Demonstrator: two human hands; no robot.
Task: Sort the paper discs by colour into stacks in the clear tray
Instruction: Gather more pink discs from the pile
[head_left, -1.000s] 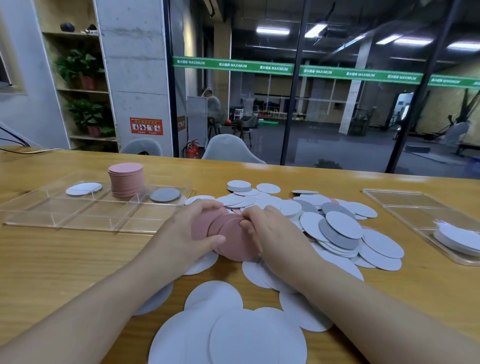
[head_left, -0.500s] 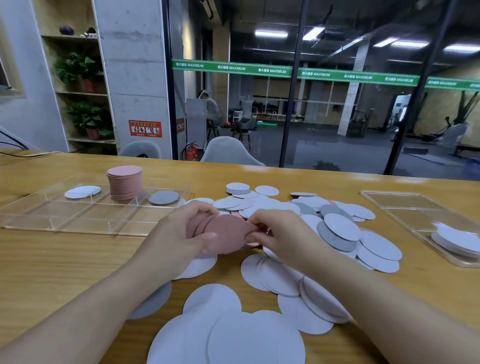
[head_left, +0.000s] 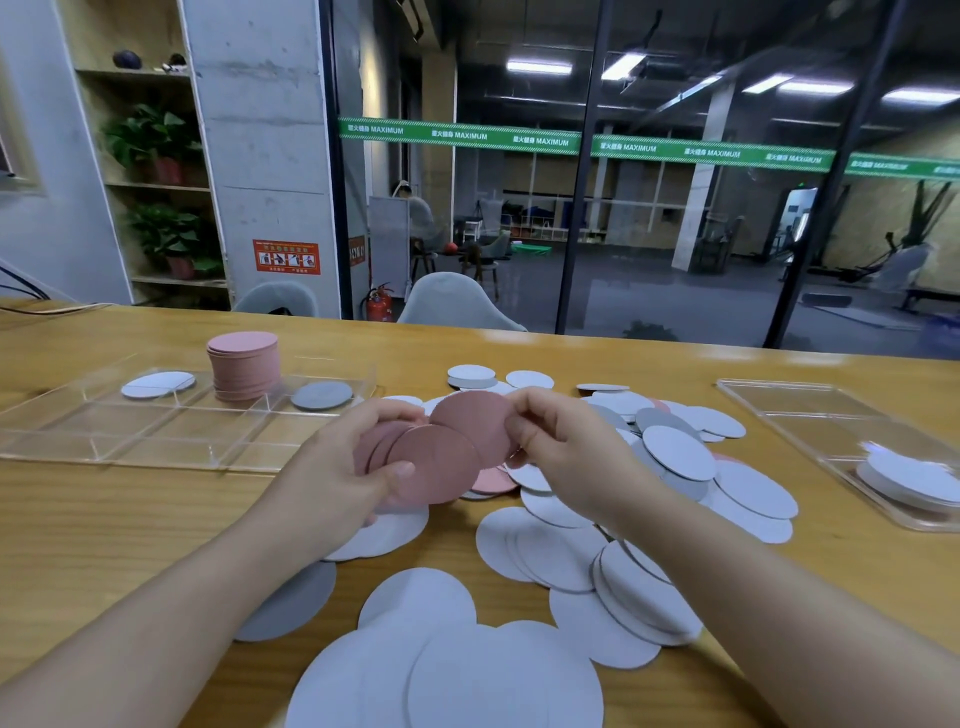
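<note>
Clear plastic tray (head_left: 104, 447) on the left holds a white disc (head_left: 157, 384), a tall pink stack (head_left: 243, 365) and one grey disc (head_left: 321, 395), each in its own compartment. The left hand (head_left: 332, 467) grips a fan of pink discs (head_left: 431, 462), thumb curled on top; they're lifted off the table now, not down in the pile like a second ago. The right hand (head_left: 566, 447) pinches the top pink disc (head_left: 475, 423) by its edge. Loose pile (head_left: 675, 457) sits to the right, partly hidden behind the hands. The second tray (head_left: 831, 415) is cut off at the frame edge, its white discs blurry.
</note>
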